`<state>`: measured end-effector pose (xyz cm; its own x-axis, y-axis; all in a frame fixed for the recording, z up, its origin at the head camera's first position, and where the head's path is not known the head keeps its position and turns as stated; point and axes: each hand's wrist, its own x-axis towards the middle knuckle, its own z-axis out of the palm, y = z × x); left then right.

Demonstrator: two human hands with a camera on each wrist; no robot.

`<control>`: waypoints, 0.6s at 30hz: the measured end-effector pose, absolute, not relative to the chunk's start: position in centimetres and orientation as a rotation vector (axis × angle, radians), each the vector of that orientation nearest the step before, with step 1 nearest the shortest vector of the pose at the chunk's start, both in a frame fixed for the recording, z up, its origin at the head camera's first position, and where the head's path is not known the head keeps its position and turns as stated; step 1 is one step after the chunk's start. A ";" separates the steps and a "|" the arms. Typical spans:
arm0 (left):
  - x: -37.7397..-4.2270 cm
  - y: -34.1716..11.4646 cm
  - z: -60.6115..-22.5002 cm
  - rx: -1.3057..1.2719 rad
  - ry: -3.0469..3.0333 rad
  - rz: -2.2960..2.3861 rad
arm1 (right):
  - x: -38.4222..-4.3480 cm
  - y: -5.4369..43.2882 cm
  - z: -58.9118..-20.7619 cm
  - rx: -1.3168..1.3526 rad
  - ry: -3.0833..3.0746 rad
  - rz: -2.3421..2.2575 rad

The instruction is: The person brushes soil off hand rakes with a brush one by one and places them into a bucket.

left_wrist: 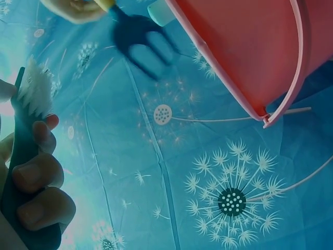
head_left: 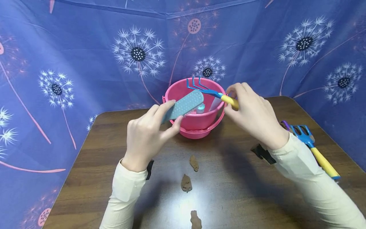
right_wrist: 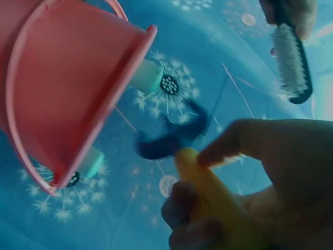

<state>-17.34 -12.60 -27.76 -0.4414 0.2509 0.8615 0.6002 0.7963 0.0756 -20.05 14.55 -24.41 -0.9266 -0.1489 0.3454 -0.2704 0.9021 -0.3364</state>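
Observation:
My left hand [head_left: 145, 135] grips a blue scrubbing brush [head_left: 186, 104] by its handle, over the near left rim of a pink bucket [head_left: 197, 121]. White bristles of the brush [right_wrist: 290, 65] show in the right wrist view. In my right hand [head_left: 254, 116] is the yellow handle of a small hand rake [head_left: 211, 92], pinched between thumb and fingers. Its blue tines point up and overlap the bucket's opening in the head view. Inside the bucket are a turquoise-capped item [head_left: 200, 108] and a pale item, both partly hidden.
Three flat brown lumps lie in a line on the wooden table [head_left: 100, 152]: a far one [head_left: 193, 163], a middle one [head_left: 186, 183] and a near one [head_left: 195, 220]. At right lies a blue garden fork [head_left: 323, 162] with a yellow handle, beside something purple [head_left: 284, 125]. Blue dandelion-print cloth hangs behind.

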 end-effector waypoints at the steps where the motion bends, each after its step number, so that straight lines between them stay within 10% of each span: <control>1: -17.4 -12.6 -27.8 -0.630 -2.036 -0.465 | -20.7 14.3 -23.9 0.360 -2.772 0.512; 18: -17.3 -12.2 -27.9 -0.645 -2.047 -0.406 | -30.1 10.1 -23.0 0.975 -3.096 -0.198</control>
<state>-17.29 -12.21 -27.93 -0.4382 0.2840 0.8528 0.5880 0.8082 0.0330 -30.14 10.06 -22.97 -0.8147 -0.5625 -0.1413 -0.5759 0.8134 0.0825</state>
